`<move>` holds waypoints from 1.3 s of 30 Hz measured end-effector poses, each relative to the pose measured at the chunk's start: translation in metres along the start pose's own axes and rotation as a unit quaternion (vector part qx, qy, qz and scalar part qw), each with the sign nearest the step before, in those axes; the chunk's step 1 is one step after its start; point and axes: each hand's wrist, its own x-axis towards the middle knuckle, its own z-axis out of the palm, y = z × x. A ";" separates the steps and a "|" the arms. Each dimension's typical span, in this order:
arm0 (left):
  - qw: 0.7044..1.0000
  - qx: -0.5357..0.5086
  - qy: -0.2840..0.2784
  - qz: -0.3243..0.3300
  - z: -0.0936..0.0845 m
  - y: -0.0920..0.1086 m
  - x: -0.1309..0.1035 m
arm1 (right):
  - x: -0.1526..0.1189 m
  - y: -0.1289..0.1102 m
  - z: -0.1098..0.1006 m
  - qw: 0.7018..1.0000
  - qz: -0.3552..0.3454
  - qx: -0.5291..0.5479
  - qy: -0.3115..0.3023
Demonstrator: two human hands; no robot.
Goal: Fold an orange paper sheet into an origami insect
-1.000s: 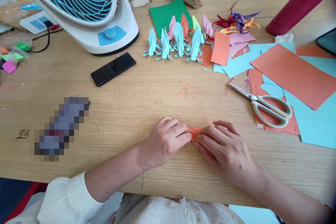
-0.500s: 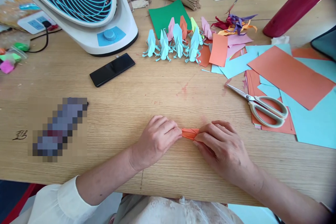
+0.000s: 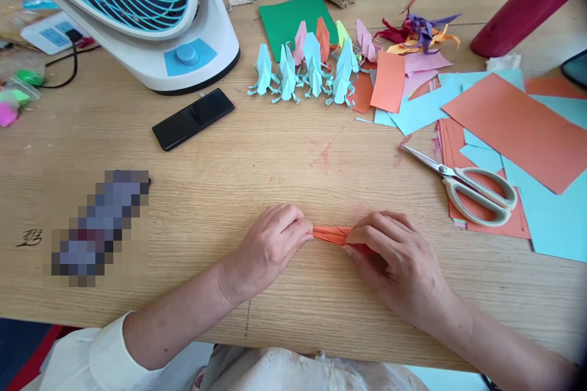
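Observation:
A narrow folded piece of orange paper (image 3: 329, 234) is stretched between my two hands, just above the wooden table near its front edge. My left hand (image 3: 270, 250) pinches its left end between thumb and fingers. The right end is held by my right hand (image 3: 398, 263), whose curled fingers hide part of the paper. Crease lines run along the visible middle section. Scissors (image 3: 463, 186) lie slightly open to the right, on orange paper sheets (image 3: 518, 131).
Several folded light-blue paper figures (image 3: 313, 67) stand at the back middle, before a green sheet (image 3: 293, 18). A black phone (image 3: 193, 119) lies left of centre, below a fan (image 3: 183, 61). A red bottle (image 3: 523, 9) stands back right. A blurred object (image 3: 101, 220) lies left.
My hands have moved slightly apart, and more of the orange paper shows between them. The view has shifted a little.

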 end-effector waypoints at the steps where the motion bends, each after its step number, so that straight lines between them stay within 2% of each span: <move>1: 1.000 -0.001 -0.002 -0.003 0.000 -0.001 0.001 | 0.000 0.000 0.000 1.000 0.003 0.001 0.000; 9: 0.999 -0.023 -0.023 0.023 -0.005 -0.008 0.002 | 0.002 -0.002 -0.001 1.000 0.010 0.002 -0.003; 15: 1.000 0.004 -0.021 0.016 -0.004 -0.006 0.000 | 0.003 -0.002 0.001 0.999 0.032 -0.005 0.002; 24: 0.999 -0.018 -0.029 -0.017 -0.003 -0.007 0.003 | 0.005 -0.006 0.002 0.998 0.064 0.005 -0.015; 30: 0.998 -0.021 -0.013 -0.061 -0.002 -0.004 0.004 | 0.007 -0.006 0.002 0.996 0.086 -0.003 -0.025; 39: 0.995 -0.051 -0.005 -0.089 -0.003 -0.002 0.004 | 0.008 -0.006 0.002 0.995 0.089 0.025 -0.028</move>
